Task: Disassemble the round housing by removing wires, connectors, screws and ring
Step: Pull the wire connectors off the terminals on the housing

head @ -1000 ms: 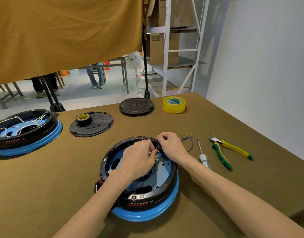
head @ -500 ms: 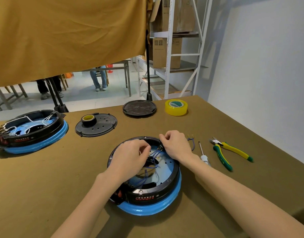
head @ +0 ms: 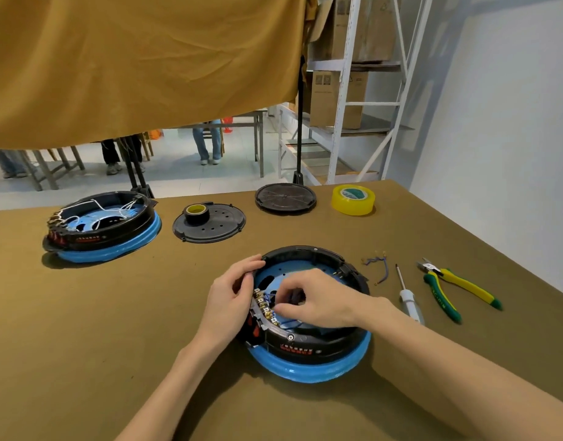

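Left hand point(head: 231, 300) gripped round housing point(head: 309, 313) rim; right hand point(head: 318, 300) pinched thin blue wire point(head: 286, 323); wire likely limp, fragile; grip near connector.

The round housing point(head: 309, 342) is lying flat and open-topped on the tabletop point(head: 114, 329), a black ring wall sitting on a thick blue base rim, with a blue perforated floor showing inside. Along its inner left wall a row of brass connectors point(head: 265, 308) is showing, with blue wires point(head: 286, 323) trailing from them. A screw point(head: 290, 337) is sitting in the front rim.
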`<state>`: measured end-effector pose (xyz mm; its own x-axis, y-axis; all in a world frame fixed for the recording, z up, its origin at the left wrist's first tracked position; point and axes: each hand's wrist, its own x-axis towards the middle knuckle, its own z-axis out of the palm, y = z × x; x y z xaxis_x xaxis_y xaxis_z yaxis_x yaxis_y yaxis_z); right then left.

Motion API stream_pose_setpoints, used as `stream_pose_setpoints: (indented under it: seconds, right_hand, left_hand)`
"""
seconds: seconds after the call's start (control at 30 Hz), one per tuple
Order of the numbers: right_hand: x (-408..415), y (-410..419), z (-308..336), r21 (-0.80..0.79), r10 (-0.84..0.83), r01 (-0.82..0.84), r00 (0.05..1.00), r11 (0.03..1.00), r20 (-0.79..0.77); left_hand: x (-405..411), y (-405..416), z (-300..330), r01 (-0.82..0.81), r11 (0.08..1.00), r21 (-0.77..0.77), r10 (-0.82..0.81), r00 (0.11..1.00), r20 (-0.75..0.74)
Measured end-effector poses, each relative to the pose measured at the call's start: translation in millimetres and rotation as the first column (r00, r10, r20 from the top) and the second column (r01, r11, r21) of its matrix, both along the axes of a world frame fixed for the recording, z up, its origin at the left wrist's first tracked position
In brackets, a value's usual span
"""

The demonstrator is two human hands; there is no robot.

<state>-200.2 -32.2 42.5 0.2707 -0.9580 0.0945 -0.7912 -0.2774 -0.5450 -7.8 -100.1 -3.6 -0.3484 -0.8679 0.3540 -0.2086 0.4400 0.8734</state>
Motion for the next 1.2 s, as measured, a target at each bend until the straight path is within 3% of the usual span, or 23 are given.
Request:
stream_pose_setpoints:
  seconds: [0.17,0.33,0.5,0.63,0.8,1.2]
  right_hand:
    - [-2,-3,-4,0.002,-0.118,0.118,0.99,0.993,0.077]
    - [0,-20,-3,0.09,-0.131,0.129,0.991,0.988,0.01]
    - [-3,-31,-1,0.157,-0.164,0.142,0.976,0.977,0.142]
    - [4,-41,-3,0.126,-0.164,0.141,0.968,0.982,0.191]
    - [3,-46,-7,0.198,-0.184,0.129,0.939,0.972,0.29]
    - [12,-36,-13,-0.021,-0.157,0.165,0.967,0.986,0.199]
  left_hand:
    - [-2,3,-7,-0.073,0.976,0.203,0.101,0.986,-0.133]
    - [6,9,-12,0.124,0.956,0.266,-0.106,0.991,-0.081]
    - [4,0,-3,0.204,0.914,0.349,-0.162,0.976,-0.146]
    - [4,-5,-6,0.194,0.921,0.339,-0.155,0.978,-0.136]
    - [4,-7,-9,0.185,0.93,0.318,-0.159,0.981,-0.107]
    - [2,-4,-10,0.17,0.95,0.262,-0.143,0.982,-0.12]
